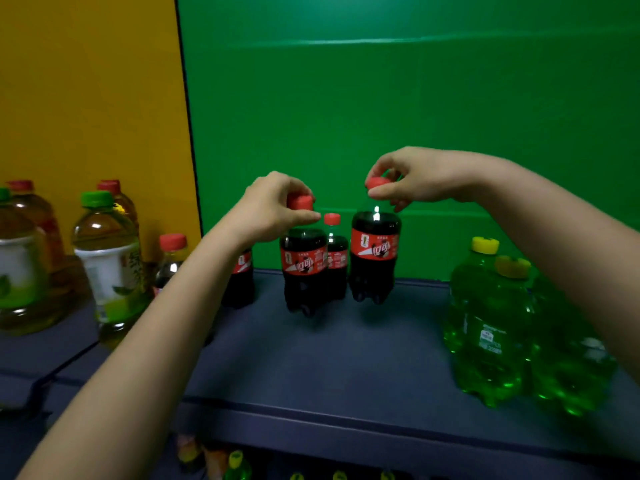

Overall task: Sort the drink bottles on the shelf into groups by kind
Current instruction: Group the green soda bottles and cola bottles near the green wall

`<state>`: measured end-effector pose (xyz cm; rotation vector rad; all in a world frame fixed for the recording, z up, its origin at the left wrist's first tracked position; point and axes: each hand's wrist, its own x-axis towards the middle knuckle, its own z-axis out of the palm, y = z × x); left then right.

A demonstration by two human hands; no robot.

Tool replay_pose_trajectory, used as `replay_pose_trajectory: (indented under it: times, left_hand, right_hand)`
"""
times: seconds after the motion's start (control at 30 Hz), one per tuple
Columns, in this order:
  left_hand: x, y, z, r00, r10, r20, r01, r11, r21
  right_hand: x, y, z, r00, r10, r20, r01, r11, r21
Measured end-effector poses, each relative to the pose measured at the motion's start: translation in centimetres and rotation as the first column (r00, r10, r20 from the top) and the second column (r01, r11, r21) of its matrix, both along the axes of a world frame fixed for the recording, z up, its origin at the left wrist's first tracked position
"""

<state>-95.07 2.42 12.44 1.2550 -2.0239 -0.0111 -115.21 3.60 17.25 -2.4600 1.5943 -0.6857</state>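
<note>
Each hand is closed on a red cap from above, the left hand [273, 206] on one upright cola bottle [304, 268] and the right hand [412, 178] on another [375, 254], both hanging vertically directly below, at the shelf [346, 358] centre beside the other cola bottles.

White script on red labels of the cola bottles [304, 268], too blurred to read. Small print on a green soda bottle [488, 337] and a tea bottle [107, 268], likewise illegible.
</note>
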Motion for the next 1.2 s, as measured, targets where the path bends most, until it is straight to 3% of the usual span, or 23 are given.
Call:
replay_pose_trajectory:
  times: [0.33,0.5,0.73,0.87,0.97,1.2]
  left_hand:
    - [4.1,-1.8,-3.2,0.99,-0.089,0.109,0.076,0.991,0.113]
    - [4.4,-2.2,-3.3,0.979,-0.078,0.189,0.06,0.993,0.097]
    - [3.6,-1.6,-4.7,0.946,0.069,0.317,-0.061,0.998,-0.035]
    - [4.8,0.8,-4.0,0.991,0.111,0.069,-0.088,0.958,-0.274]
    - [7.5,3.3,-3.6,0.988,0.097,-0.12,-0.138,0.906,-0.401]
    - [17.1,7.9,-5.8,0.941,0.172,-0.291,-0.277,0.887,-0.371]
  right_hand:
    - [6.0,-0.4,-6.0,0.997,-0.066,-0.036,0.067,0.997,0.039]
    - [6.3,-0.8,-6.5,0.99,-0.118,-0.078,0.115,0.993,-0.042]
    - [6.0,-0.7,-8.8,0.977,-0.191,-0.09,0.173,0.968,-0.182]
    - [6.6,0.9,-8.4,0.984,-0.151,0.094,0.177,0.889,-0.421]
    - [8.2,2.8,-7.9,0.956,0.032,0.292,0.119,0.867,-0.484]
    - [14.6,6.2,-9.4,0.835,0.245,0.492,-0.009,0.901,-0.434]
